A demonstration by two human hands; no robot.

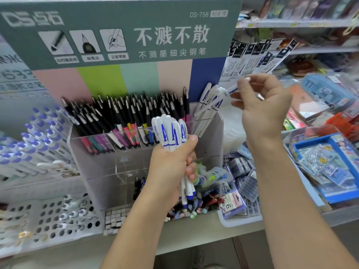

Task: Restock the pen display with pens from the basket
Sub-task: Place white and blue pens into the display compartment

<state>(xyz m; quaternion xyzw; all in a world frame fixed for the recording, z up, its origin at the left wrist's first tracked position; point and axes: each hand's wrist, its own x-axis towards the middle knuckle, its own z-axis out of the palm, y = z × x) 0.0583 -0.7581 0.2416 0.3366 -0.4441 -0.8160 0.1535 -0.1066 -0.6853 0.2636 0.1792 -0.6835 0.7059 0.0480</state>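
Observation:
My left hand (171,166) grips a bundle of white pens with blue print (171,131), held upright in front of the clear acrylic pen display (108,160). My right hand (260,105) is raised to the right of the display and pinches a single white pen (226,93), blurred, its tip pointing toward the rightmost compartment. Several matching white pens (207,101) stand in that compartment. Black pens with silver tips (126,113) fill the upper row to the left. No basket is in view.
A grey-green sign (120,32) rises behind the display. White and blue pens (37,136) lie racked at left above a perforated white holder (48,216). Small packets (233,204) and blue trays of goods (330,167) crowd the right shelf. Hanging refill packs (258,55) are behind my right hand.

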